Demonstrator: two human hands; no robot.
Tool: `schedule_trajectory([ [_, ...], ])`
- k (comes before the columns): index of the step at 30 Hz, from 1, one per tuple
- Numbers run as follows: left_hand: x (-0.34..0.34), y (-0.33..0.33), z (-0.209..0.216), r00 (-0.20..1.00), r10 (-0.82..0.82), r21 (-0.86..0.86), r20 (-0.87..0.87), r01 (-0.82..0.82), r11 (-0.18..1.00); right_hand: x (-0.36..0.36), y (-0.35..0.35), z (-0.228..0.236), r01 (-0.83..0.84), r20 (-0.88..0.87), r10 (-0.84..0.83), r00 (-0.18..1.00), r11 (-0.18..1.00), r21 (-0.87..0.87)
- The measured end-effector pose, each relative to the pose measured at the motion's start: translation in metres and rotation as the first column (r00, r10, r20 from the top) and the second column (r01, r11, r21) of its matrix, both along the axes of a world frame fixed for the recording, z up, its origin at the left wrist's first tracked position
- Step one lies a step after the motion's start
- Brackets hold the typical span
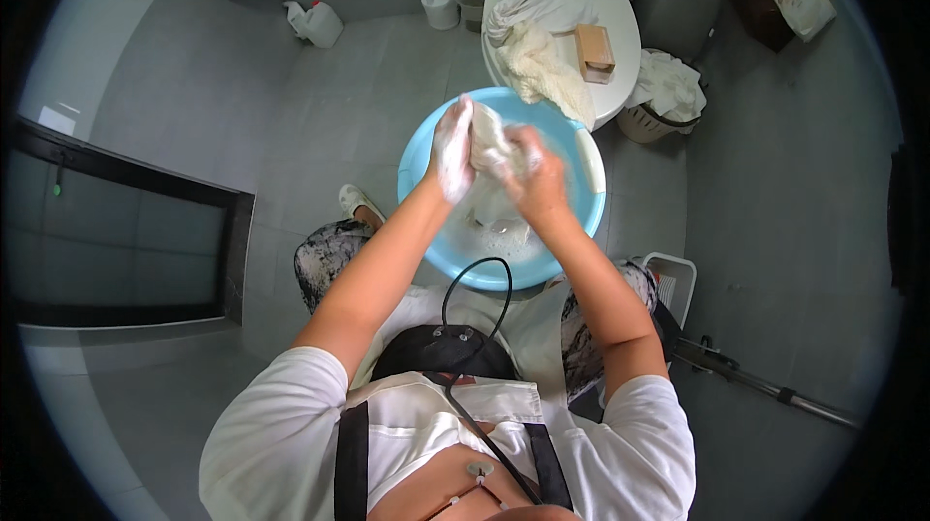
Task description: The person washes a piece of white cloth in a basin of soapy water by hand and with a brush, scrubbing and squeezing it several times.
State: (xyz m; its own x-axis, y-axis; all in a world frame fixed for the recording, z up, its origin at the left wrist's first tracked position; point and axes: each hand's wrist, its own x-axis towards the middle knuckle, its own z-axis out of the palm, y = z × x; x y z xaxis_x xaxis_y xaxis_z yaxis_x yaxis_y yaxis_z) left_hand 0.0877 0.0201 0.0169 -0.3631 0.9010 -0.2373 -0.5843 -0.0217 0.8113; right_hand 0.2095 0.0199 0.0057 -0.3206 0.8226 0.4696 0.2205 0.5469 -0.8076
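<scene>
Both hands are over a light blue basin [414, 168] of cloudy, sudsy water [518, 248]. My left hand [451, 145], coated in white foam, is closed on one side of a wet, soapy off-white cloth [490, 140]. On the other side, my right hand [539, 177] grips the same cloth with curled fingers, slightly smeared by motion. The cloth is bunched between the hands, above the water, and its exact kind is not clear. A pale bar-shaped piece [589, 161] rests along the basin's right rim.
Beyond the basin, a white toilet lid [620, 22] carries a cream knitted cloth [535, 61], a white cloth [542, 10] and a small brown box [594, 46]. A laundry basket [642, 124] stands to the right. A pump bottle [439, 3] and a white jug [318, 25] stand near the back wall.
</scene>
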Motion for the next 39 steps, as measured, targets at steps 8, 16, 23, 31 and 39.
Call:
schedule_trajectory([
  [8, 0.035, -0.023, -0.004, 0.994, -0.077, -0.261, -0.075, 0.055, 0.964, -0.02, 0.02, -0.007, 0.146, -0.122, -0.171, 0.978, 0.972, -0.185],
  [16, 0.042, -0.039, -0.014, 0.989, 0.059, -0.287, -0.134, -0.096, 0.953, -0.018, -0.007, -0.018, 0.092, -0.127, -0.095, 0.987, 0.995, -0.024],
  [23, 0.008, -0.017, -0.006, 0.993, 0.002, -0.278, -0.117, -0.034, 0.96, -0.03, -0.025, -0.019, -0.01, -0.205, 0.0, 0.979, 0.999, -0.044],
  [31, 0.025, -0.024, -0.022, 0.983, -0.044, -0.304, -0.179, -0.013, 0.953, -0.028, 0.01, -0.041, 0.192, -0.15, -0.208, 0.966, 0.975, -0.116],
  [39, 0.01, -0.025, -0.051, 0.983, 0.172, -0.298, -0.061, -0.182, 0.937, -0.057, 0.003, -0.055, 0.197, -0.169, -0.22, 0.961, 0.97, -0.14],
])
